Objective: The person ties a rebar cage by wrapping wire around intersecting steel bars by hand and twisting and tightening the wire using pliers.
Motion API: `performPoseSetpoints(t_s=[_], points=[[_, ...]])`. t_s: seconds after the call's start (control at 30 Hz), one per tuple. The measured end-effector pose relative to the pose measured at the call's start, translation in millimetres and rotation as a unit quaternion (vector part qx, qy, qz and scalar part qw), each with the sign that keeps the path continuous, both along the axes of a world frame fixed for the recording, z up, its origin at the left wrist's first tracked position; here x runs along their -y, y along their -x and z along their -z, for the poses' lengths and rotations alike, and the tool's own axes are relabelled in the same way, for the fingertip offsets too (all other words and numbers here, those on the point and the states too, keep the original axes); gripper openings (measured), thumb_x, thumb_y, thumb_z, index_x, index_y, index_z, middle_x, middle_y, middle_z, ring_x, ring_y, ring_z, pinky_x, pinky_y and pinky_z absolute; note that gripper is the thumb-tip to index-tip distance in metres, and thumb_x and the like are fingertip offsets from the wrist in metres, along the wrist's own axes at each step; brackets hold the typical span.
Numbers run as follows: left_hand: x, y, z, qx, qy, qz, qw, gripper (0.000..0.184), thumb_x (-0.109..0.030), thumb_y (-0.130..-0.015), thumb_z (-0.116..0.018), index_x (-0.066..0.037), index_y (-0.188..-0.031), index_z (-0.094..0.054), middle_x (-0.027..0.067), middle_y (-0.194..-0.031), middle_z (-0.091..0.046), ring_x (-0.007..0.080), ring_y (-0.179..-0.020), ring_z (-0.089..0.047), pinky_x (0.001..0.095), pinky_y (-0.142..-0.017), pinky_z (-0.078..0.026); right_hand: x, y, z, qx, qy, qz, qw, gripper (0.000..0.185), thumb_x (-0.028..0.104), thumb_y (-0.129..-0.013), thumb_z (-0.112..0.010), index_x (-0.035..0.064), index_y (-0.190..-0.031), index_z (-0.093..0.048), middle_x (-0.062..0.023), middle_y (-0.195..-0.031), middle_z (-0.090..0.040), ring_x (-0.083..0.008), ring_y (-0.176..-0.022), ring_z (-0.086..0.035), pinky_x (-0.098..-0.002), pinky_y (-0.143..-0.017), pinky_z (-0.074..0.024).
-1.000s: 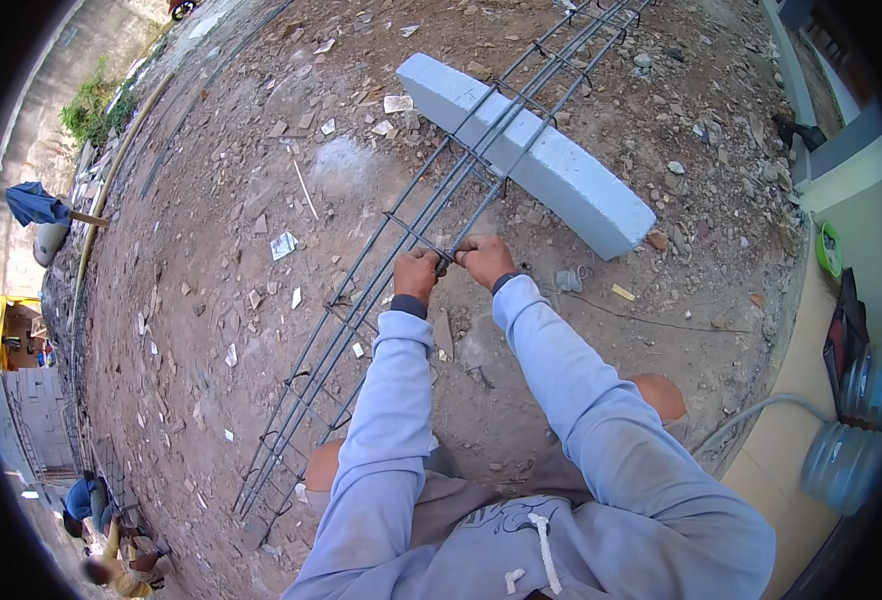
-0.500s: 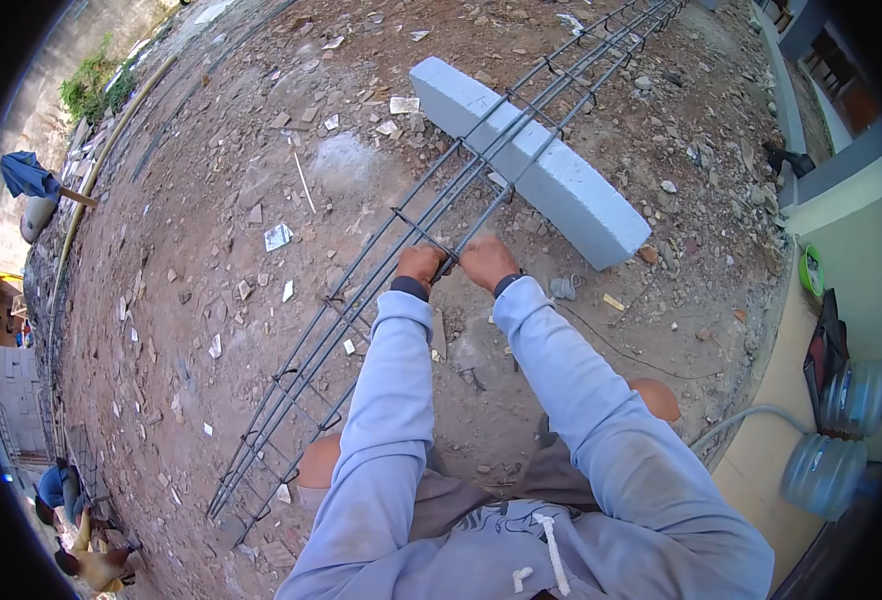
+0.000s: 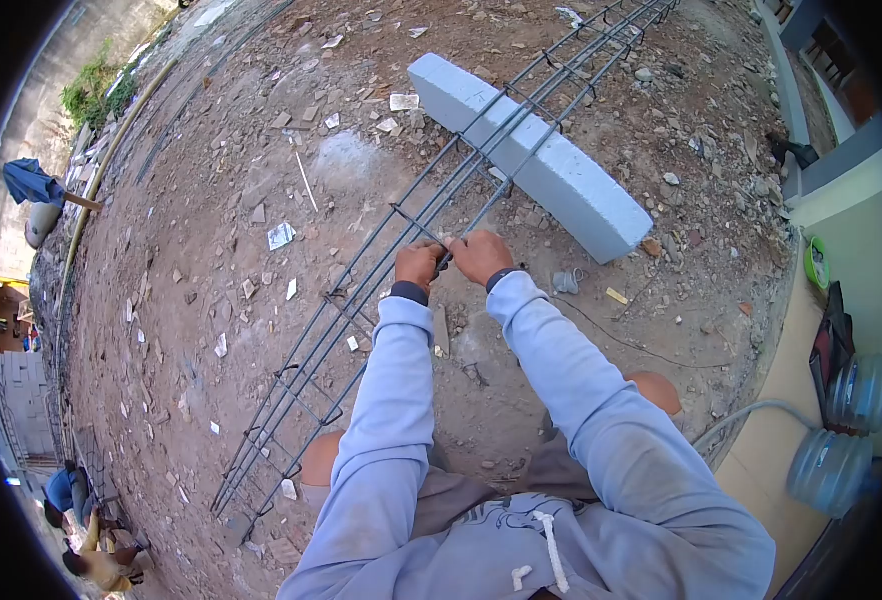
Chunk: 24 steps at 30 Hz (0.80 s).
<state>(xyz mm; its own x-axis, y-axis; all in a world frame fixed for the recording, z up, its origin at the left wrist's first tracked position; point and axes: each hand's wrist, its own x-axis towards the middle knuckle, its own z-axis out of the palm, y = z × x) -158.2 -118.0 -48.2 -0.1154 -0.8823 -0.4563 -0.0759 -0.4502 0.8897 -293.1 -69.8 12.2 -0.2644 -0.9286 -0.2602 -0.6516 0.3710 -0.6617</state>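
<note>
A long rebar cage (image 3: 361, 291) of thin bars and stirrups runs diagonally from lower left to upper right, lying across a pale grey block (image 3: 541, 160). My left hand (image 3: 420, 264) is closed at the cage's near edge, fingers curled at a stirrup. Right beside it, my right hand (image 3: 480, 257) is closed too, at the same joint, its fingertips nearly touching the left ones. The fingers hide whatever small piece lies between them.
Two large water bottles (image 3: 829, 472), a green basin (image 3: 816, 263) and a grey hose (image 3: 761, 408) are at the right. Two people (image 3: 71, 492) crouch at the lower left. Rubble and tile pieces (image 3: 281, 236) litter the ground.
Both hands stay at the same joint, with small shifts of the fingers and the right wrist. The whole view has shifted slightly with the head.
</note>
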Motion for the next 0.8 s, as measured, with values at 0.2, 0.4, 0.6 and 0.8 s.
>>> performPoseSetpoints(t_s=[0.2, 0.4, 0.6, 0.8], points=[[-5.0, 1.6, -11.7, -0.028, 0.000, -0.025, 0.999, 0.018, -0.001, -0.071, -0.063, 0.007, -0.086, -0.067, 0.0111, -0.075, -0.065, 0.0170, -0.061, -0.060, 0.0288, -0.054, -0.047, -0.5, -6.8, 6.8, -0.010, 0.010, 0.024, 1.000, 0.042, 0.038, -0.083, -0.057, -0.0031, -0.085, -0.067, -0.0261, -0.091, -0.063, -0.0403, -0.090, -0.060, -0.0449, -0.082, -0.0461], [-9.0, 5.0, -7.0, 0.042, 0.063, -0.054, 0.996, 0.016, -0.003, -0.073, -0.063, 0.007, -0.085, -0.067, 0.0113, -0.074, -0.066, 0.0168, -0.061, -0.060, 0.0284, -0.056, -0.048, 2.1, -2.3, 8.8, -0.002, -0.007, 0.039, 0.999, 0.037, 0.035, -0.081, -0.061, -0.0006, -0.084, -0.069, -0.0236, -0.090, -0.065, -0.0373, -0.090, -0.062, -0.0428, -0.080, -0.0473], [-17.8, 8.3, -7.2, 0.134, 0.118, -0.067, 0.982, 0.014, -0.002, -0.075, -0.062, 0.007, -0.084, -0.067, 0.0108, -0.075, -0.067, 0.0149, -0.059, -0.060, 0.0281, -0.054, -0.047, 11.9, -4.1, 41.0, 0.091, -0.055, 0.116, 0.988, 0.033, 0.034, -0.080, -0.063, 0.0015, -0.078, -0.070, -0.0185, -0.081, -0.068, -0.0308, -0.083, -0.065, -0.0379, -0.077, -0.0484], [-0.3, 2.4, -9.0, 0.026, 0.029, -0.046, 0.998, 0.011, 0.002, -0.072, -0.062, 0.008, -0.080, -0.068, 0.0122, -0.074, -0.067, 0.0172, -0.062, -0.063, 0.0304, -0.055, -0.049, 8.6, -12.5, 43.2, 0.153, -0.059, 0.172, 0.971, 0.034, 0.033, -0.081, -0.063, -0.0007, -0.075, -0.069, -0.0179, -0.081, -0.068, -0.0300, -0.082, -0.065, -0.0374, -0.075, -0.0479]])
